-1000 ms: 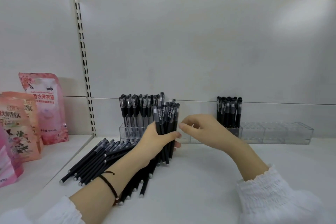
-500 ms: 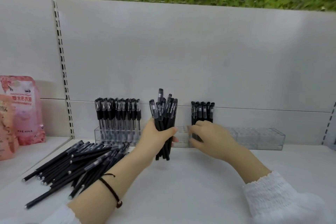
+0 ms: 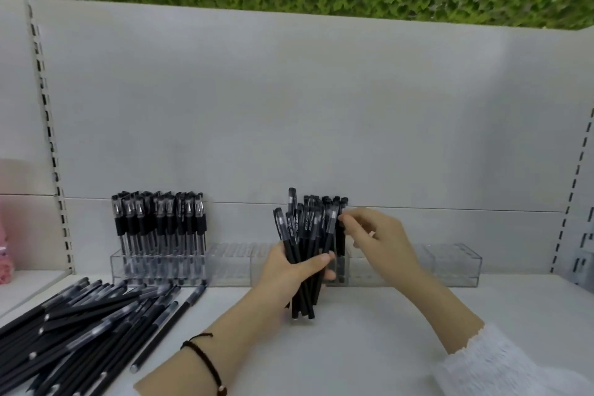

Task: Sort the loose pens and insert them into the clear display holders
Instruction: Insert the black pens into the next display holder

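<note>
Gripping a bundle of black pens (image 3: 303, 254) upright, my left hand (image 3: 289, 270) has its fingers wrapped round the barrels. My right hand (image 3: 382, 241) is curled with its fingertips (image 3: 344, 219) at the caps; I cannot tell whether they pinch one. Just behind stand the clear holders (image 3: 450, 264). I'd worry that tugging one pen drags its neighbours loose onto the shelf, among the loose pens (image 3: 80, 325).

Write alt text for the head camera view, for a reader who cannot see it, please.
A person's left hand grips a bundle of black pens upright over a white shelf, with the right hand at the pen tops. Behind stand clear display holders, partly filled; loose pens lie at left.
</note>
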